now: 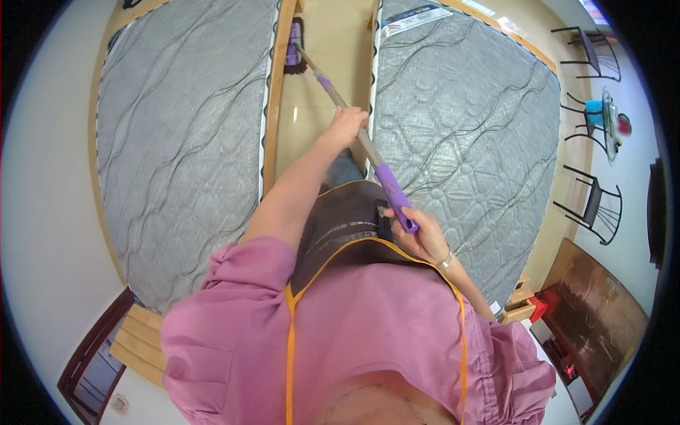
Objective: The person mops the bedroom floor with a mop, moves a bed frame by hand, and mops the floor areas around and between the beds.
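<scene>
Pink blouse [382, 312] loomed nearest! Left hand [346, 126] wrapped its fingers round the mop [369, 150], right hand [427, 239] curled its own about the purple grip [393, 188]; between mattresses [184, 142], the mop head [292, 55] looked best kept flat.

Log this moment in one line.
left hand: grips mop pole | right hand: holds purple handle near its end | mop head: on floor between mattresses

Bright, soft light is filling the view, faint glare is marking the floor [329, 53], and sheen is showing on both mattresses [184, 127]. Fisheye distortion is curving their outer edges; black is covering the corners.
</scene>
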`<state>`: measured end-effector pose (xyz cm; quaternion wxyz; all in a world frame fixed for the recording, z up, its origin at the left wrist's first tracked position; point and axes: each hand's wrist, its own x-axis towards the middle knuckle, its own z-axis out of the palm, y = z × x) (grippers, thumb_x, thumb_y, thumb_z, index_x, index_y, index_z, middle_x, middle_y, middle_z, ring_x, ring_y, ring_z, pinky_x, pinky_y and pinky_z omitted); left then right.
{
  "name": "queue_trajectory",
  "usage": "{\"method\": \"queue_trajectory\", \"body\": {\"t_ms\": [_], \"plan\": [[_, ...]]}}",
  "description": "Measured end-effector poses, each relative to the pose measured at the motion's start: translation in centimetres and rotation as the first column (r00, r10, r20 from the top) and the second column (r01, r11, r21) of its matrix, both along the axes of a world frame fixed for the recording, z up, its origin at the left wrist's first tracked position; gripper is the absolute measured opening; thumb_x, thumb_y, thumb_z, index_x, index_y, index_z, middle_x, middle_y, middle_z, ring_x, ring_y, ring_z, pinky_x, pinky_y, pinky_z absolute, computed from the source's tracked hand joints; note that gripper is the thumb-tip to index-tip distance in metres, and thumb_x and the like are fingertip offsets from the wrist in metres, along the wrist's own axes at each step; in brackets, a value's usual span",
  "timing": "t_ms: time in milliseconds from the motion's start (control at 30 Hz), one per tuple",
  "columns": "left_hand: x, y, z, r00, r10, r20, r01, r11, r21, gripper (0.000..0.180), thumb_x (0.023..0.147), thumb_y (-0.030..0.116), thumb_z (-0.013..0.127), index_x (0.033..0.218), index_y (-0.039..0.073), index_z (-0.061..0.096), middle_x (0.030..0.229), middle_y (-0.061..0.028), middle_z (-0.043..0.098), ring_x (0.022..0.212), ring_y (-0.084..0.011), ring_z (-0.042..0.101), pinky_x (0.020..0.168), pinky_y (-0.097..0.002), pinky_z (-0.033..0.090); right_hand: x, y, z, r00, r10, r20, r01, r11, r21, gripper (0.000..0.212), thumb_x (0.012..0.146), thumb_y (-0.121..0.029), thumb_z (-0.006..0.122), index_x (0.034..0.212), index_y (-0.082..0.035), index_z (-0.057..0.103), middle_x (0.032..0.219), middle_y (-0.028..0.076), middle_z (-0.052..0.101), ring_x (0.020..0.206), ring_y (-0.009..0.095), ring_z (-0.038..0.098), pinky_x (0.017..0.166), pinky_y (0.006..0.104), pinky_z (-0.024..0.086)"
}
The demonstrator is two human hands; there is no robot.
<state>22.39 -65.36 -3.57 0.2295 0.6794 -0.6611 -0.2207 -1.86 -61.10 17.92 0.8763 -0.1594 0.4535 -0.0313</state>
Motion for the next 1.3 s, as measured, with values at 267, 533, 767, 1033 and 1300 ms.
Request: {"method": "queue_trajectory", "body": {"t_ms": [267, 533, 767, 1033, 1300], "plan": [[-4.6, 2.3, 5.3, 0.936, -0.170, -0.309, 0.162, 0.985, -0.053, 0.023, 0.063, 0.010, 0.067, 0.071, 0.009, 0.045, 0.076, -0.0084, 0.053, 0.080, -0.0311, 0.050, 0.070, -0.0378, 0.040, -2.3, 1.9, 9.3, 0.989, 0.142, -0.046, -0.144, 0.989, -0.041, 0.035, 0.090, -0.027, 0.042, 0.105, 0.002, 0.053, 0.051, -0.001, 0.041, 0.036, 0.005, 0.030, 0.033, 0.0200, 0.022], [-14.1, 7.0, 9.9, 0.866, 0.065, -0.495, -0.196, 0.956, -0.218, 0.024, 0.069, 0.014, 0.067, 0.073, 0.005, 0.044, 0.075, -0.0121, 0.050, 0.079, -0.0334, 0.046, 0.069, -0.0394, 0.037, -6.9, 2.1, 16.6, 0.651, 0.411, -0.638, -0.727, 0.581, -0.367, 0.037, 0.081, -0.025, 0.050, 0.108, 0.000, 0.052, 0.056, 0.001, 0.049, 0.042, 0.008, 0.043, 0.037, 0.0200, 0.031], [-16.1, 8.9, 12.2, 0.805, 0.072, -0.589, -0.250, 0.942, -0.226, 0.019, 0.069, 0.016, 0.067, 0.068, 0.007, 0.051, 0.079, -0.0116, 0.048, 0.081, -0.0306, 0.045, 0.073, -0.0374, 0.036, -6.4, 5.6, 18.7, 0.766, 0.241, -0.596, -0.595, 0.616, -0.516, 0.052, 0.076, -0.004, 0.051, 0.126, 0.000, 0.038, 0.075, 0.009, 0.060, 0.057, 0.016, 0.059, 0.053, 0.0254, 0.049], [-11.3, 5.5, 7.3, 0.835, 0.051, -0.549, -0.243, 0.928, -0.283, 0.013, 0.070, 0.016, 0.065, 0.079, 0.008, 0.060, 0.091, -0.0158, 0.047, 0.092, -0.0334, 0.045, 0.080, -0.0391, 0.039, -1.8, 5.3, 13.4, 0.602, 0.177, -0.778, -0.797, 0.070, -0.600, 0.052, 0.074, -0.005, 0.052, 0.124, 0.000, 0.038, 0.085, 0.022, 0.057, 0.074, 0.034, 0.059, 0.072, 0.0380, 0.046], [-5.6, -1.5, 1.1, 0.870, 0.400, -0.287, -0.413, 0.911, 0.016, 0.048, 0.071, 0.011, 0.062, 0.114, 0.008, 0.043, 0.114, -0.0184, 0.040, 0.103, -0.0364, 0.046, 0.085, -0.0440, 0.042, 5.8, 0.5, 1.5, 0.861, 0.074, -0.504, -0.458, 0.545, -0.702, 0.057, 0.076, -0.001, 0.051, 0.130, -0.004, 0.033, 0.063, 0.003, 0.048, 0.045, 0.009, 0.046, 0.035, 0.0250, 0.038]]}}
